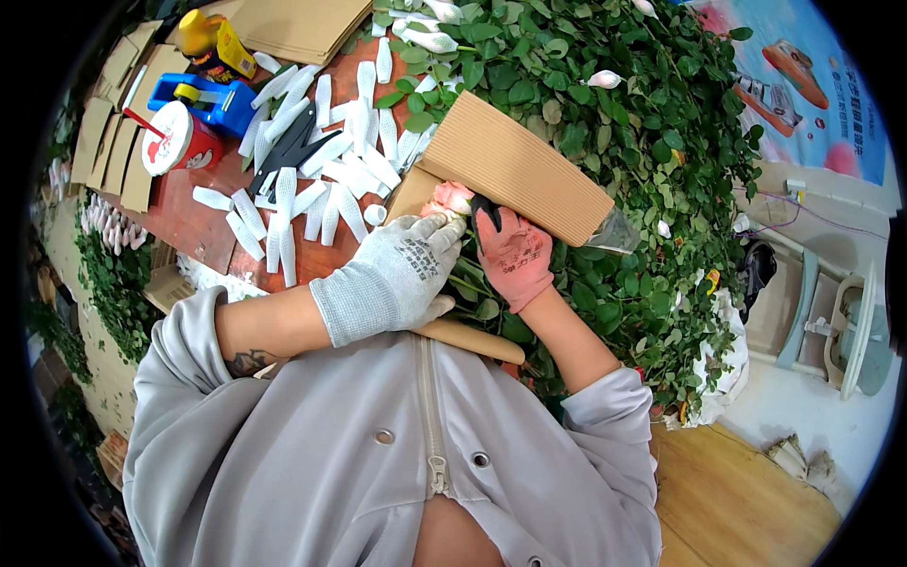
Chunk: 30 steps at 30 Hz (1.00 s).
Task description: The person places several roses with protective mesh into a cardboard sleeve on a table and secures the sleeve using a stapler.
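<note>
My left hand (402,269), in a grey-white knit glove, curves over a small bunch of pink roses (453,197). Its fingers are pressed together against the blooms, with leafy stems (472,295) showing below. My right hand (515,253), in a red glove with dark fingertips, is closed at the lower edge of a tan corrugated cardboard wrap (524,156), right beside the roses. This wrap stands tilted behind the flowers, and clear film (616,232) sticks out of its right end. A cardboard edge (472,340) curves below my hands, close to my jacket.
White foam net sleeves (354,123) and a black stapler (293,146) cover the table's left part. Behind them stand a red-white cup (179,140), a blue tape dispenser (213,102) and a yellow-capped bottle (217,47). A heap of leafy rose stems (624,123) fills the right.
</note>
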Each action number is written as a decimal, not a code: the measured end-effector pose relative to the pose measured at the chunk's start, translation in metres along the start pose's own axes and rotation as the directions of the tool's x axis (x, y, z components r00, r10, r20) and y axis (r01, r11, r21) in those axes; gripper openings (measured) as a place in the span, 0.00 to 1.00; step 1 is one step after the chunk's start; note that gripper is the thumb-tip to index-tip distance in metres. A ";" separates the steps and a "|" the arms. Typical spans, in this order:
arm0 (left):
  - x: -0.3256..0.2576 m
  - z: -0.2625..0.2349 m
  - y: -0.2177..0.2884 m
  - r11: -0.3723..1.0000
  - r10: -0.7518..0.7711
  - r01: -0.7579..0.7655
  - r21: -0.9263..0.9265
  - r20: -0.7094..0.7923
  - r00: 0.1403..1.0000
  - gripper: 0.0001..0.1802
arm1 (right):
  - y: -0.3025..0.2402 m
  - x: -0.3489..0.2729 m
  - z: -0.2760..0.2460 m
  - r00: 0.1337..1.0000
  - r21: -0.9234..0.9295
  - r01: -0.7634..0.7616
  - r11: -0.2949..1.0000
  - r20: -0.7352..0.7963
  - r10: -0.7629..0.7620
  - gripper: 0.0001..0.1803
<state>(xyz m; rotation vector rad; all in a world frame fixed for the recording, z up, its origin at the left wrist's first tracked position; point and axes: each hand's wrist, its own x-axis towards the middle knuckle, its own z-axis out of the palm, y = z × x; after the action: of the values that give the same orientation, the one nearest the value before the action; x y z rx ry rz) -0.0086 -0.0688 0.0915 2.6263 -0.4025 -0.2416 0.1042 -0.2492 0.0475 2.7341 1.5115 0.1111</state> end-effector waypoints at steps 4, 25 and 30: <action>0.016 -0.018 -0.012 1.000 -0.018 0.017 0.022 0.060 0.998 0.30 | 0.002 0.006 -0.015 0.995 0.068 0.025 0.997 -0.095 -0.018 0.18; -0.028 -0.032 -0.070 0.948 0.023 -0.099 -0.303 -0.245 0.969 0.14 | -0.038 0.013 -0.065 0.886 0.261 -0.016 0.965 0.452 -0.107 0.16; -0.036 -0.027 -0.072 0.932 -0.045 -0.042 -0.359 -0.230 0.972 0.14 | -0.033 0.007 -0.064 0.916 0.413 -0.107 0.904 0.394 -0.072 0.19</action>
<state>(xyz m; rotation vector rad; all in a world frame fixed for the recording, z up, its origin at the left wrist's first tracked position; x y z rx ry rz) -0.0188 0.0154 0.0844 2.2561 -0.2464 -0.0002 0.0759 -0.2272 0.1105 2.8185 1.5278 -0.8322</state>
